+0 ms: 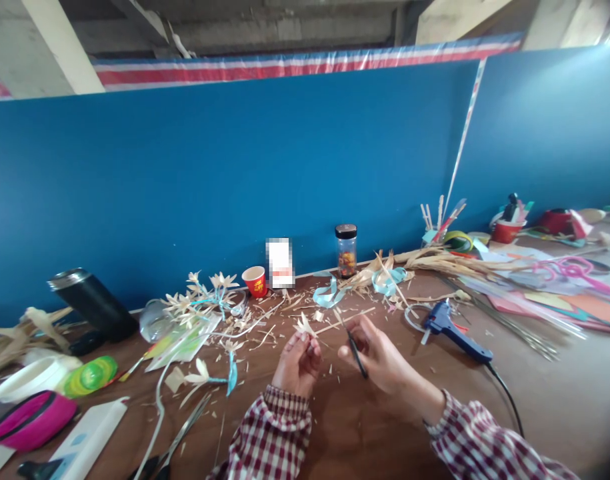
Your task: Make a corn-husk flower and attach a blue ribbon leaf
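My left hand (297, 363) is closed, its fingertips pinching a small cream husk flower (305, 325) with pointed petals. A thin pale strip (342, 321) reaches from beside the flower toward my right hand (382, 357). That hand is curled around a slim black tool (355, 352), its narrow tip pointing up and away near the strip; its exact kind is not clear. Left of my hands lies another pale flower (202, 373) with a blue-wrapped stem. Farther back is a cluster of similar flowers (222, 287).
A blue glue gun (457, 333) with a cord lies right of my hands. Scissors (185, 427) rest at front left. A red paper cup (255, 281), a lidded jar (347, 252) and husk scraps line the blue partition (285, 160). A dark tumbler (95, 307) leans at left.
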The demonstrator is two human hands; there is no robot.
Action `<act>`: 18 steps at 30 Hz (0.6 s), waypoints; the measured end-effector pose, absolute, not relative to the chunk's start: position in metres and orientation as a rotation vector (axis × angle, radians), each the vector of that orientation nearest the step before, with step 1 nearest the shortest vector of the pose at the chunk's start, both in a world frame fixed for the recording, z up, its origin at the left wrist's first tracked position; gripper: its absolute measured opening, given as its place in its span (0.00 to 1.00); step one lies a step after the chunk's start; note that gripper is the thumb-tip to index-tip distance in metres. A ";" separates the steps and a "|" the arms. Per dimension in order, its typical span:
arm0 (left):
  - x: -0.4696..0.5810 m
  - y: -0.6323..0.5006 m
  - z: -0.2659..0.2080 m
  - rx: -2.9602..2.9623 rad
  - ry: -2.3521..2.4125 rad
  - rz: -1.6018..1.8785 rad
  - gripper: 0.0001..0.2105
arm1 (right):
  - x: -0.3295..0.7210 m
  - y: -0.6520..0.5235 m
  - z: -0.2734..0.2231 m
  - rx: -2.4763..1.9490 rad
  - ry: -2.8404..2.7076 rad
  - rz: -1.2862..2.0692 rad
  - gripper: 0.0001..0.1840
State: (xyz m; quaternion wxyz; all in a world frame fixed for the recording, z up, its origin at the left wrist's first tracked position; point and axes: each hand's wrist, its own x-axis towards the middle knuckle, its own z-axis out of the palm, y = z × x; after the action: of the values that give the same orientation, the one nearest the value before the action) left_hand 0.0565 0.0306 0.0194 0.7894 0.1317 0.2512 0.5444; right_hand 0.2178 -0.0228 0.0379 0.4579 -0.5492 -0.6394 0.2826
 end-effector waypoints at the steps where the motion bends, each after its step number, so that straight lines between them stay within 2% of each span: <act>1: 0.056 0.031 0.018 0.297 0.543 1.184 0.06 | 0.222 -0.018 0.034 -1.351 -1.554 0.733 0.14; 4: 0.055 0.033 0.016 0.343 0.559 1.183 0.04 | 0.235 -0.007 0.028 -1.528 -1.602 0.614 0.12; 7: 0.054 0.034 0.016 0.379 0.587 1.171 0.03 | 0.243 -0.001 0.031 -1.761 -1.777 0.269 0.19; 9: 0.054 0.035 0.016 0.396 0.606 1.157 0.02 | 0.241 0.001 0.037 -1.864 -1.931 0.177 0.22; 15: 0.054 0.034 0.019 0.427 0.654 1.169 0.01 | 0.220 0.008 0.059 -2.273 -2.017 0.139 0.10; 18: 0.055 0.035 0.021 0.425 0.667 1.164 0.01 | 0.219 0.008 0.060 -2.294 -2.020 0.154 0.10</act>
State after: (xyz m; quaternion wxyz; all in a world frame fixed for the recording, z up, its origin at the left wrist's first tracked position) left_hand 0.0546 0.0348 0.0209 0.7624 0.1953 0.3068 0.5352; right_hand 0.2193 0.0081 0.0599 0.0407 -0.7490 -0.6594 0.0503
